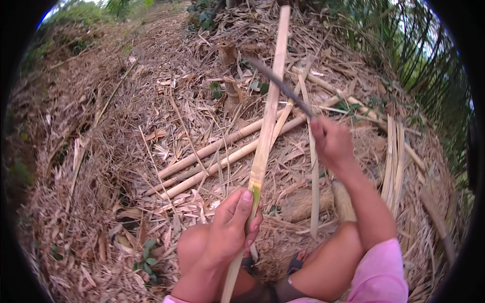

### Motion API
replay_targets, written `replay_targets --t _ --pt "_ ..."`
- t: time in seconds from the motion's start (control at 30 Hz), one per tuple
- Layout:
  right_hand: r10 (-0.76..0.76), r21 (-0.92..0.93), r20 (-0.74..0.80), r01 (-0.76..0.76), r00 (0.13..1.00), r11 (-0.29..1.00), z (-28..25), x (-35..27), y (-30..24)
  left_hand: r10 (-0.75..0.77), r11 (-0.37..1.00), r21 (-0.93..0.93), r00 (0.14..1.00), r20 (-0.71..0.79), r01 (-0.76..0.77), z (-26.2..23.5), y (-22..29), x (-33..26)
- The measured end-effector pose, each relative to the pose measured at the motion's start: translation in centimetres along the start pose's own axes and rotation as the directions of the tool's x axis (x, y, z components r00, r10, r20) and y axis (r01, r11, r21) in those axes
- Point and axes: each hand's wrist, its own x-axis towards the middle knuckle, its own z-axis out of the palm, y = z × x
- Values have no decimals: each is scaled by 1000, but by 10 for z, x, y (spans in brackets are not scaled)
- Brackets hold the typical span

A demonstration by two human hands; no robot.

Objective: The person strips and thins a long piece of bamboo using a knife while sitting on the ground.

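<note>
My left hand [235, 222] is closed around a long, flat bamboo strip [270, 116], its thumb lying along the face. The strip runs from between my legs up and away, pale inside with a yellow-green patch just above the thumb. In my right hand [331, 141] is a long, dark-bladed knife [283, 90], its handle hidden in the fist. The blade slants up to the left and crosses the strip's upper half in this view; whether it touches the bamboo I cannot tell.
Several bamboo poles [212, 150] lie beyond my knees. More split bamboo strips [393, 161] rest at the right. Short cut stumps [231, 93] stand ahead, and a log piece [305, 204] sits near my right knee. Dry leaves cover the ground.
</note>
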Motion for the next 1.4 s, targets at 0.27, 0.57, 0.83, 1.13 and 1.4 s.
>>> replay_targets --t 0.27,0.57,0.83,1.13,1.4 --pt "-248 74 245 237 937 969 15 -39 -53 -50 981 -182 997 58 60 -14 6 18" --pt "-575 -82 61 578 816 812 22 -46 -64 25 984 -178 994 105 -6 -17 -16 20" --pt "-560 -156 33 558 828 815 24 -46 -69 -118 938 -314 986 117 149 -13 -16 18" --pt "-585 -224 30 576 811 786 27 -42 -65 -180 971 -165 983 -39 171 -2 -8 15" --pt "-535 -115 70 539 842 834 26 -45 -66 -141 971 -187 989 53 149 -11 -17 19"
